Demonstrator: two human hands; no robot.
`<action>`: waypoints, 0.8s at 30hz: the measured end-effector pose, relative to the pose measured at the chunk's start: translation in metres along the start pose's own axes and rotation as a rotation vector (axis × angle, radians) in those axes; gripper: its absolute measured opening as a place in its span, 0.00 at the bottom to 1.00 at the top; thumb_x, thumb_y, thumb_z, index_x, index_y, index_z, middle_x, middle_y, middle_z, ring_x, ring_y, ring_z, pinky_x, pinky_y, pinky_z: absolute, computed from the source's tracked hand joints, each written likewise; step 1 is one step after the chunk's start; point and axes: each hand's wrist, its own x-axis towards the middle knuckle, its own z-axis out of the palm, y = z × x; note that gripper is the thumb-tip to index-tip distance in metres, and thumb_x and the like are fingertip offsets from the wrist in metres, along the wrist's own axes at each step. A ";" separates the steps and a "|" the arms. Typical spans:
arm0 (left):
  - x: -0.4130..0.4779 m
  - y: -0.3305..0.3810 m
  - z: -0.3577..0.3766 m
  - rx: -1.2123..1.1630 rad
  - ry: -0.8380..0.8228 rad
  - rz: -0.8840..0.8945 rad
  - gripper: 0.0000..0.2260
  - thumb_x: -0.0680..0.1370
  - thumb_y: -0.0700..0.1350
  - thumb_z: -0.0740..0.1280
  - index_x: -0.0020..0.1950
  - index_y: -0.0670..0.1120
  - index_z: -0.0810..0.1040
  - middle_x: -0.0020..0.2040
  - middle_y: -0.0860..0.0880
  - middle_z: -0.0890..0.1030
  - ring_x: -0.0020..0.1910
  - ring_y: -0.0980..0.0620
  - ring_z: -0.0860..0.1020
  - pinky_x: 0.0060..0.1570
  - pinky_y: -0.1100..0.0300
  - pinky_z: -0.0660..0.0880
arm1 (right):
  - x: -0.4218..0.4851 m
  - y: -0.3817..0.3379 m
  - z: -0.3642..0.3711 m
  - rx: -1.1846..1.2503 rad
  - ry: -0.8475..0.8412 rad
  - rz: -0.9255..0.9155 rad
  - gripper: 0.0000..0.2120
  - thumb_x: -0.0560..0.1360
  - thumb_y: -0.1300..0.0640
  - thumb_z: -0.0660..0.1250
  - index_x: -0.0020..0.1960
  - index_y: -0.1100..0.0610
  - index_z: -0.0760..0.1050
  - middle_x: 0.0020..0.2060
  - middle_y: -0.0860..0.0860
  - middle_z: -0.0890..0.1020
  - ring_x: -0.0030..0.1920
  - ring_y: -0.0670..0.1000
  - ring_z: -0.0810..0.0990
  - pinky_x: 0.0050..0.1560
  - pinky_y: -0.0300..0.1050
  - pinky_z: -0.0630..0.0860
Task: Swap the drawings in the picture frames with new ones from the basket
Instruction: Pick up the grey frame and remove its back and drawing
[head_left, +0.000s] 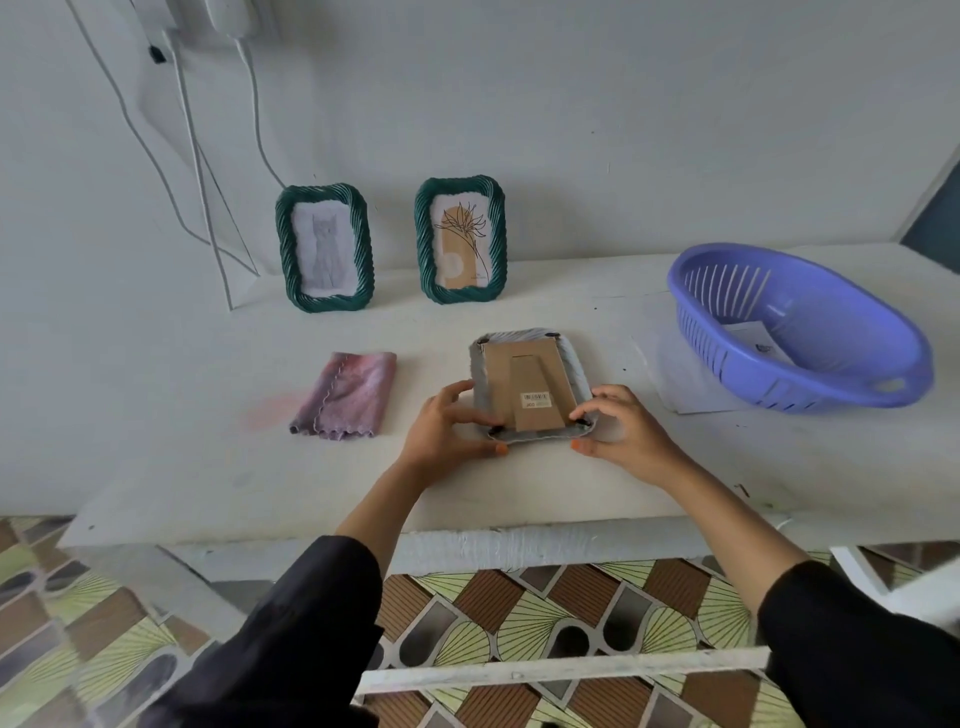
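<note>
A picture frame (530, 382) lies face down on the white table (208, 441), its brown cardboard back and stand facing up. My left hand (449, 426) grips its lower left corner, and my right hand (621, 428) grips its lower right corner. Two green frames stand against the wall: the left green frame (324, 249) shows a cat drawing, the right green frame (460, 241) a flower drawing. A purple basket (800, 327) at the right holds a white sheet (758, 338).
A folded pink-purple cloth (345, 395) lies left of the face-down frame. White paper (670, 374) lies under the basket. Cables (192, 156) hang down the wall at the left. The table's front edge is near me, with patterned floor below.
</note>
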 end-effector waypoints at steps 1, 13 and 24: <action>0.000 0.001 0.000 0.000 -0.008 0.001 0.17 0.65 0.49 0.78 0.52 0.52 0.84 0.71 0.52 0.67 0.70 0.48 0.64 0.66 0.60 0.61 | 0.000 -0.001 0.000 0.011 0.006 0.006 0.15 0.67 0.61 0.75 0.53 0.57 0.79 0.57 0.49 0.67 0.62 0.44 0.66 0.58 0.34 0.60; -0.002 0.007 -0.004 0.022 -0.076 -0.001 0.10 0.67 0.49 0.77 0.46 0.58 0.83 0.70 0.53 0.68 0.69 0.49 0.63 0.68 0.58 0.58 | -0.001 -0.006 -0.002 0.102 -0.019 0.070 0.13 0.65 0.62 0.76 0.35 0.46 0.77 0.57 0.49 0.67 0.63 0.44 0.65 0.62 0.38 0.60; 0.033 0.018 -0.001 -0.258 0.251 -0.329 0.09 0.71 0.54 0.66 0.49 0.58 0.82 0.56 0.50 0.82 0.61 0.47 0.75 0.65 0.47 0.69 | 0.030 -0.020 -0.030 0.209 -0.041 0.159 0.09 0.73 0.53 0.69 0.53 0.47 0.77 0.57 0.51 0.75 0.60 0.49 0.72 0.58 0.40 0.66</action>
